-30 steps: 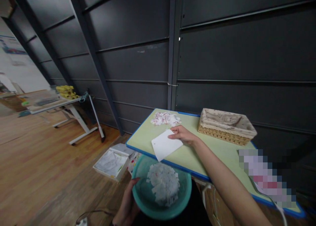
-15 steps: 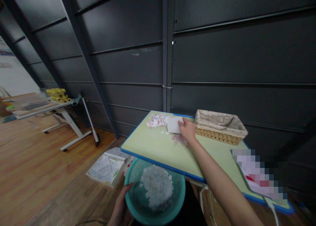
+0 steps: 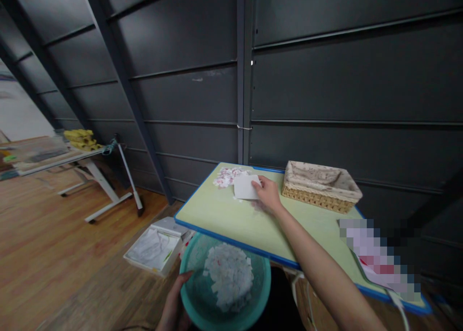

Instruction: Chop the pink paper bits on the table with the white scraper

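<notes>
My right hand (image 3: 268, 193) pinches a white card (image 3: 246, 186) by its right edge, low over the yellow-green tabletop (image 3: 217, 210). Just left of and behind the card lies a pile of small white and reddish paper scraps (image 3: 228, 176). A few loose bits lie by the card's lower edge. Below the table's front edge, my left hand (image 3: 177, 297) grips the rim of a teal basin (image 3: 265, 297), thumb over the inside. Many whitish paper pieces (image 3: 229, 275) are heaped in the basin. The left fingers are hidden under it.
A lined wicker basket (image 3: 321, 186) stands at the table's back right. A blurred-out flat device (image 3: 378, 258) with a white cable lies at the right edge. On the floor to the left is an open white box (image 3: 155, 249). Dark metal panels (image 3: 188, 94) rise behind.
My right hand has moved the card left and slightly toward me, closer to the scrap pile. The left hand still holds the basin.
</notes>
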Motion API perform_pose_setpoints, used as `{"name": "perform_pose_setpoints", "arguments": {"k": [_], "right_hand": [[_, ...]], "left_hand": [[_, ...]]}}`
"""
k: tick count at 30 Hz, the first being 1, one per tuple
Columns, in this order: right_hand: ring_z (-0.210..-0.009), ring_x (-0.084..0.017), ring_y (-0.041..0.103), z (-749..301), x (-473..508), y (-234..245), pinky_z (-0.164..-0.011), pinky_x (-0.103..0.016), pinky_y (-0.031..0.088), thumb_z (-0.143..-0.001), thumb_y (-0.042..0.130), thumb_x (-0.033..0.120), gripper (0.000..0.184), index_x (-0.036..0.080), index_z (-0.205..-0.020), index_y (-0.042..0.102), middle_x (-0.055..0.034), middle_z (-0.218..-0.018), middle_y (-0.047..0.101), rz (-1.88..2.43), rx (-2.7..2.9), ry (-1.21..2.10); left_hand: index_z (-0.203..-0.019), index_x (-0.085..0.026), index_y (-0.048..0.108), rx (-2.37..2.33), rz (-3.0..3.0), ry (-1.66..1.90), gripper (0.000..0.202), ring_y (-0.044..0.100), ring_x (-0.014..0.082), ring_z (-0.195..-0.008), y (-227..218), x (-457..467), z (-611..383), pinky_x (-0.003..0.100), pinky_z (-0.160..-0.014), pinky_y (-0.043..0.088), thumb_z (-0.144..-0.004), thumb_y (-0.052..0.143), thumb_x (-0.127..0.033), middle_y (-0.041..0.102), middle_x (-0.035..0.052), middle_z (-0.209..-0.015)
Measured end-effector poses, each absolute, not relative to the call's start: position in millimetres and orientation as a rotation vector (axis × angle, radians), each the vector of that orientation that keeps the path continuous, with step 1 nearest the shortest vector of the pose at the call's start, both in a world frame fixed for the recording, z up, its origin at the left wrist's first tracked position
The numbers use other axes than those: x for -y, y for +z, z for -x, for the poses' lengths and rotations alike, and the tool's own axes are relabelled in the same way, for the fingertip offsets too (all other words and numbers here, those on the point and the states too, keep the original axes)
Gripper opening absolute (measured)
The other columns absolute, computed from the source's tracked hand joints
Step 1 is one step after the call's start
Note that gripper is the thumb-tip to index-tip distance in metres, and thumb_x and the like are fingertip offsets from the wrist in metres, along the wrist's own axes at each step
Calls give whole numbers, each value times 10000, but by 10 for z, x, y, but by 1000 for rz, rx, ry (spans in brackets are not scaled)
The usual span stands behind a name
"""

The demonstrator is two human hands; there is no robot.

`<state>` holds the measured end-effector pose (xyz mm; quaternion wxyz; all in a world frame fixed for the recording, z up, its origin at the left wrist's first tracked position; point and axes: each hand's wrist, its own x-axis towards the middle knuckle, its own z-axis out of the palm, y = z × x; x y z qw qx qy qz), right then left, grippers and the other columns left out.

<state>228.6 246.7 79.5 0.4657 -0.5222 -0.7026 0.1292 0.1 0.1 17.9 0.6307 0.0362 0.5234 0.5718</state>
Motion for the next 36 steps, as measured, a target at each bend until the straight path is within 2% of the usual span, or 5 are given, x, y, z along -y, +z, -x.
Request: {"name": "perform_pose_setpoints", "arguments": {"k": [9,13,18,30,36], "right_hand": [[-836,-257,652,-2422,-2467,923,-737,-326,453,-797,500,303,346,142,-1020,711,-119,-955,729,1435,1614,206],[-832,-258,658,-2402,-2446,930,-751,-327,458,-792,503,296,337,151,-1004,722,-118,-946,731,1500,1667,174],[-824,-251,660,-2389,-2453,918,-734,-318,468,-782,505,308,350,140,-998,725,-115,-943,733,1422,1633,250],[-839,-253,670,-2337,-2494,846,-732,-327,484,-774,527,315,351,130,-1003,718,-123,-967,731,1353,1599,361],[-818,-250,667,-2313,-2482,830,-721,-328,482,-776,527,319,338,126,-979,716,-131,-954,729,1348,1619,404]], "left_hand": [[-1063,-47,645,-1261,-62,1367,346,724,326,-833,277,-5,-65,492,-855,532,-734,623,-153,744,64,-560],[-1106,-43,623,-1234,-50,1341,385,726,326,-822,285,-7,-67,491,-851,535,-733,620,-139,746,62,-566],[-1089,-67,618,-1237,-69,1343,338,722,324,-855,284,7,-65,499,-891,516,-764,592,-157,757,59,-609],[-1088,-32,619,-1247,-57,1348,340,731,323,-790,319,2,-96,504,-844,538,-775,577,-157,774,107,-677],[-1033,-50,648,-1222,-69,1372,307,723,330,-835,239,-5,-51,491,-846,541,-743,622,-147,759,84,-615]]}}
